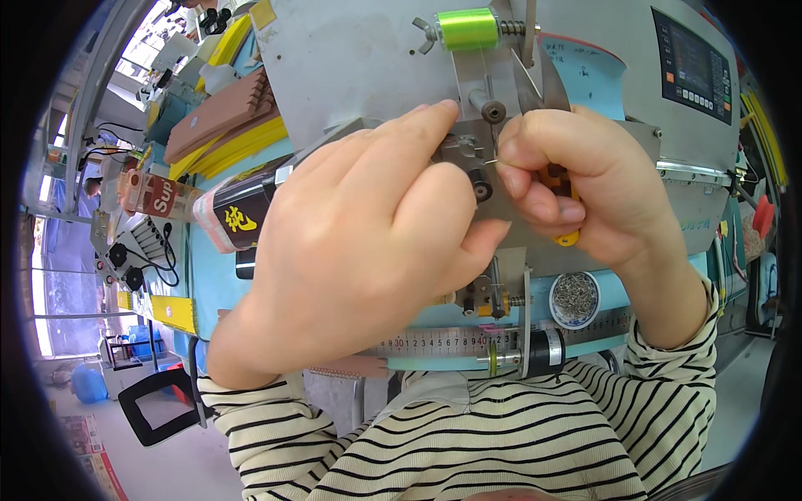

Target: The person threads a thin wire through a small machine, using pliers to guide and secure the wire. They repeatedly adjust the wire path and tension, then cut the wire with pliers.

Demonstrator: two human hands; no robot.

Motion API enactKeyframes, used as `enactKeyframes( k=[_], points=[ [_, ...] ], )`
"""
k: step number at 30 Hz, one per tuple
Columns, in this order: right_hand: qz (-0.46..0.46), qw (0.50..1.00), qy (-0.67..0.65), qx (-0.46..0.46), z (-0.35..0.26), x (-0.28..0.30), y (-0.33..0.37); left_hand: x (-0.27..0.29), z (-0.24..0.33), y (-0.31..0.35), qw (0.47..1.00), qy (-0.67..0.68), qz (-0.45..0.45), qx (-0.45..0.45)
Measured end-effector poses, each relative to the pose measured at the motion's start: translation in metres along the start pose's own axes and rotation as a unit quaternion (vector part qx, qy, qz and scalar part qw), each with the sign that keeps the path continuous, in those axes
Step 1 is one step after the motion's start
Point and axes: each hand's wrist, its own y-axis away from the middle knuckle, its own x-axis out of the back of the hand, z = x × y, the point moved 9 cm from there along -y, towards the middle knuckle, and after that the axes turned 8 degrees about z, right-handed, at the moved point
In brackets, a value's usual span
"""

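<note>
My left hand (359, 225) lies back upward over a small metal machine fixture (462, 150). One finger stretches along its top, another bends with its tip hidden, and the thumb stands apart; I see nothing held in it. Across the fixture, my right hand (585, 167) pinches thumb and forefinger at a thin, short metal pin or wire (491, 161). Tucked in that palm is a tool with a yellow-and-black handle (568, 239), mostly covered by the fingers. A pointed metal blade (528, 82) rises just above this hand; whether it belongs to the tool is unclear. A bright green spool (468, 30) sits above the fixture.
A patterned dish (575, 301) of small metal pieces stands below my right hand, near a long ruler (426, 341) and a black knob (545, 351). A dark box (238, 207) stands at left beside brown strips (219, 117). The control panel (692, 71) is upper right.
</note>
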Motion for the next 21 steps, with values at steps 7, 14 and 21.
enactKeyframes(
  k=[7, 14, 21],
  points=[
    [0.009, 0.999, -0.034, -0.004, 0.006, -0.0018, 0.0009, 0.0008, -0.0025, 0.0024, 1.0, -0.001, 0.009, 0.004],
    [-0.001, 0.999, -0.054, -0.003, 0.0071, -0.0031, 0.0014, 0.002, -0.005, 0.0039, 1.0, 0.023, 0.003, 0.002],
    [0.004, 1.0, -0.024, 0.009, 0.0069, -0.0043, 0.0027, 0.0065, -0.0107, 0.0048, 0.998, 0.053, -0.013, -0.006]
  ],
)
